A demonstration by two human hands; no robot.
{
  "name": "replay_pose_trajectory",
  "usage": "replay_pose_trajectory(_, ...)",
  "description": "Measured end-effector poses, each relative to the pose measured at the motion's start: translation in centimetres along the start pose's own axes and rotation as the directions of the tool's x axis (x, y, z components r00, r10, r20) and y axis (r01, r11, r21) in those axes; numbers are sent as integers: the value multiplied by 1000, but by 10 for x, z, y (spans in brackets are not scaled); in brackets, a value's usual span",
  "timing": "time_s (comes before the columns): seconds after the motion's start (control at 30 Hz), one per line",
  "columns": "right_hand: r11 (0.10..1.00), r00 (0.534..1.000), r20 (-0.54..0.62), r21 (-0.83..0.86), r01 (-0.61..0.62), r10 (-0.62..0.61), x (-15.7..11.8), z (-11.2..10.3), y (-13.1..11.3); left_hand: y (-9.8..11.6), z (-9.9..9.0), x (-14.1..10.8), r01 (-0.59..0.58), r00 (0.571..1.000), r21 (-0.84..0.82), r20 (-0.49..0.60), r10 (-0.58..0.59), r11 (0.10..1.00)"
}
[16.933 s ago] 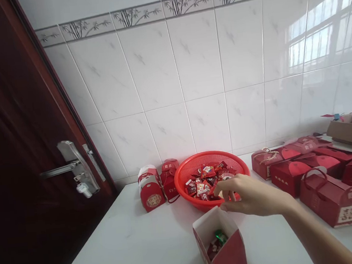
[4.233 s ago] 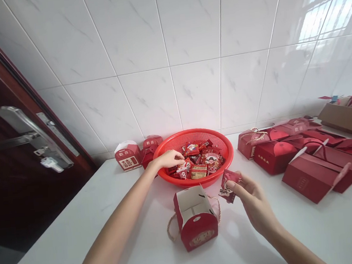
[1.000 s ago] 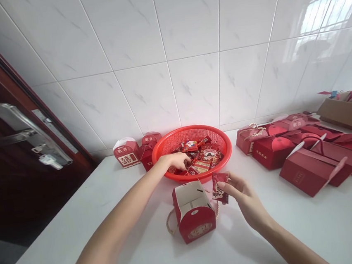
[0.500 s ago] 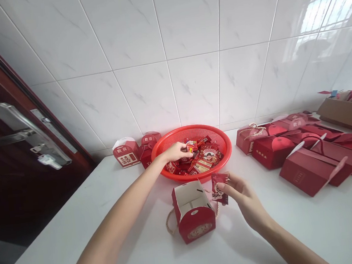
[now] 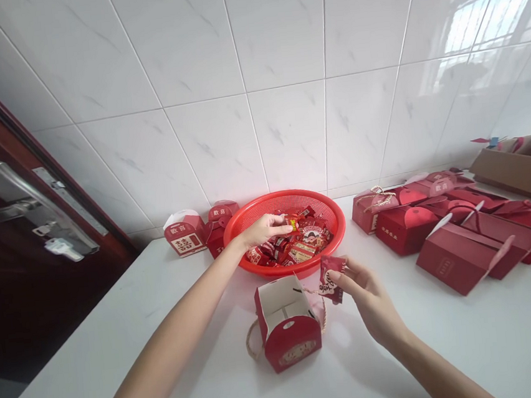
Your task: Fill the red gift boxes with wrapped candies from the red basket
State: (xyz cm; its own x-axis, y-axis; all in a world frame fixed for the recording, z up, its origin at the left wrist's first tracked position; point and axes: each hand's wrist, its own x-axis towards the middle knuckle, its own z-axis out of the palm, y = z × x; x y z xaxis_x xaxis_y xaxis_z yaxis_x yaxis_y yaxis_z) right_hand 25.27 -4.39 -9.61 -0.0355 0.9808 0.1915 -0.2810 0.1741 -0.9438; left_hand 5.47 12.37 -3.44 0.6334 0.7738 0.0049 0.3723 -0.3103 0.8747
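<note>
Two hands pinch near an open box [image 5: 293, 333], seemingly for easy reach: left hand [image 5: 260, 231], a yellow-marked packet [image 5: 293, 222] over the basket [image 5: 266, 209]; right hand [image 5: 371, 295], a maroon packet [image 5: 329, 265].

Layout check: basket [image 5: 289, 203] sat near the table's [image 5: 216, 366] back edge, wall [image 5: 279, 47] behind it, candies [image 5: 313, 235] inside. Front box [image 5: 293, 343] stood before the basket, near it, cords [image 5: 251, 341] at its left and right sides. Box pair [image 5: 184, 235] was left of the basket, by the back left corner. Box cluster [image 5: 404, 232] was right of the basket, running from near the back edge forward. Carton [image 5: 517, 175] lay behind the cluster's right part, along the back edge. Door [image 5: 6, 286] was past the left edge.
</note>
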Motion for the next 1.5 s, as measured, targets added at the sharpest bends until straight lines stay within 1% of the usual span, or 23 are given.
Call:
replay_pose_trajectory(0.07,999,999,-15,18,32,-32,1,0,-1,8,9,-5,-32,999,-51,9,33,998)
replay_pose_trajectory(0.17,997,996,-52,31,76,-75,1,-1,-3,23,24,-12,-71,996,-185,32,78,980)
replay_pose_trajectory(0.27,995,991,-87,22,100,-98,0,-3,-4,40,35,-18,-89,986,-224,118,118,971)
replay_pose_trajectory(0.33,994,989,-102,13,106,-104,0,-4,-3,49,40,-20,-111,978,-203,151,143,973)
replay_pose_trajectory(0.43,994,988,-113,12,109,-107,0,-5,-2,58,43,-22,-139,975,-139,157,160,981)
replay_pose_trajectory(0.53,994,989,-104,13,107,-105,1,-4,-2,63,42,-23,-140,974,-53,170,147,989)
replay_pose_trajectory(0.63,994,991,-79,1,110,-109,2,-4,-3,65,39,-26,-122,967,4,228,118,992)
replay_pose_trajectory(0.73,993,991,-71,-8,118,-118,2,-4,-4,62,39,-26,-136,960,33,252,124,990)
replay_pose_trajectory(0.87,994,991,-74,0,108,-108,1,-3,-3,56,44,-24,-169,958,44,242,154,985)
replay_pose_trajectory(0.97,996,994,-57,11,90,-89,1,-3,-4,56,46,-23,-167,963,87,230,143,982)
replay_pose_trajectory(1.03,996,994,-59,8,93,-92,1,-3,-5,57,43,-21,-158,969,132,212,127,979)
replay_pose_trajectory(1.1,995,992,-77,2,102,-102,1,-4,-6,55,35,-15,-142,978,157,172,115,977)
replay_pose_trajectory(1.17,994,990,-92,0,106,-105,1,-4,-6,48,23,-5,-107,992,194,85,92,975)
replay_pose_trajectory(1.2,994,990,-94,0,105,-104,2,-4,-6,42,16,0,-69,998,248,19,67,966)
replay_pose_trajectory(1.23,995,990,-94,1,105,-104,2,-4,-6,34,10,6,-19,998,358,-44,37,934)
replay_pose_trajectory(1.27,994,990,-92,0,105,-105,2,-4,-5,27,5,12,12,999,412,-50,10,911)
replay_pose_trajectory(1.33,995,991,-88,-4,103,-103,2,-4,-4,11,-2,22,52,998,491,-1,-59,870)
replay_pose_trajectory(1.4,995,992,-86,-9,95,-95,2,-4,-4,-2,-3,31,72,988,566,72,-136,822)
replay_pose_trajectory(1.43,996,992,-87,-13,90,-91,2,-4,-4,-7,-3,36,80,981,604,92,-169,793)
replay_pose_trajectory(1.5,996,992,-90,-19,85,-86,2,-4,-3,-12,-1,43,100,971,675,93,-219,731)
